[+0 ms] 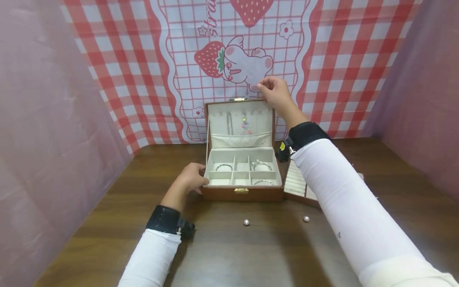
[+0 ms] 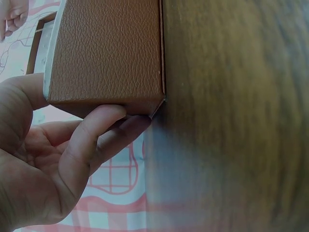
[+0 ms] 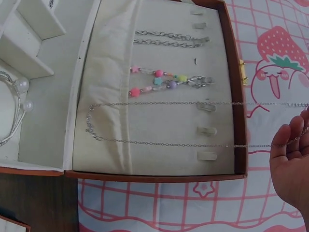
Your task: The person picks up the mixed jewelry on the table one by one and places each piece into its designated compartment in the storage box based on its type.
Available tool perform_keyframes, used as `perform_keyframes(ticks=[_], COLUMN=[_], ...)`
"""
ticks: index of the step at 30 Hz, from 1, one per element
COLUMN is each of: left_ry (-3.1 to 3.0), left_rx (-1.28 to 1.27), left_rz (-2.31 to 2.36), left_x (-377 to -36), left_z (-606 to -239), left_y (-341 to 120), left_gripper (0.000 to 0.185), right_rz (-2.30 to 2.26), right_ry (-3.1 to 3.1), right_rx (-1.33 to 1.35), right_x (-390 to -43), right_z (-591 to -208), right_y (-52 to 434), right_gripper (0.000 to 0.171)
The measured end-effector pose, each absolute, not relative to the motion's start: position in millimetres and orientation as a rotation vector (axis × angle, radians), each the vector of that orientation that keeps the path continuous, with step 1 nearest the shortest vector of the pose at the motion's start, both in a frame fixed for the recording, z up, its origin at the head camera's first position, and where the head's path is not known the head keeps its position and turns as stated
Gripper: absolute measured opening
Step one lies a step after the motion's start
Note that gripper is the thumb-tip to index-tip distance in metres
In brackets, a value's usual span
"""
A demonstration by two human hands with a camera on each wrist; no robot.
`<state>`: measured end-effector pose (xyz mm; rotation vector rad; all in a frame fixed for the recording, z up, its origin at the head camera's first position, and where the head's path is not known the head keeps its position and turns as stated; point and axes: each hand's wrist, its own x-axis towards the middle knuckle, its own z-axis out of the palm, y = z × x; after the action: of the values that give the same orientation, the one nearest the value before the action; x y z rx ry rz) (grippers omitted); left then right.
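Observation:
A brown jewelry box (image 1: 222, 194) stands with its lid raised at the back. My left hand (image 1: 190, 177) grips its left side, thumb at the rim and fingers against the brown leather-like wall (image 2: 108, 53). Above the lid's right top edge, my right hand (image 1: 274, 93) pinches a thin silver necklace (image 3: 169, 143), which hangs in a long loop before the cream lid lining. Beside it, a colourful bead necklace (image 3: 159, 73) and a silver chain (image 3: 166, 35) hang from small tabs in the lid. Silver bracelets (image 1: 224, 164) lie in several of the box's compartments.
Right of the box, a tray with ring rolls (image 1: 295, 183) lies partly behind the right forearm. Two pearl-like balls, one nearer the middle (image 1: 246, 222) and one farther right (image 1: 306, 219), sit on the wooden table (image 1: 215, 255). A checked strawberry cloth (image 1: 132, 71) hangs behind.

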<state>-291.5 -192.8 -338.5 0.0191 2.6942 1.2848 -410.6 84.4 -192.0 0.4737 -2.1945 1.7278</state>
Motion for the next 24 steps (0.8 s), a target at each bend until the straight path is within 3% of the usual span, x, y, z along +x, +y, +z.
perform_keyframes(ticks=[12, 24], left_ry=[2.714, 2.741], left_rx=[0.038, 0.014], left_rz=[1.277, 1.232], left_x=[-290.2, -288.2], left_z=[-338.6, -335.8], left_y=[-194.3, -192.3], left_gripper=[0.051, 0.054], right_rz=[1.755, 1.637], right_ry=[-2.155, -2.281], right_rx=[0.474, 0.136], right_x=[-422.1, -435.1], right_z=[-221.9, -242.0], right_y=[74.8, 75.6], right_gripper=[0.012, 0.021])
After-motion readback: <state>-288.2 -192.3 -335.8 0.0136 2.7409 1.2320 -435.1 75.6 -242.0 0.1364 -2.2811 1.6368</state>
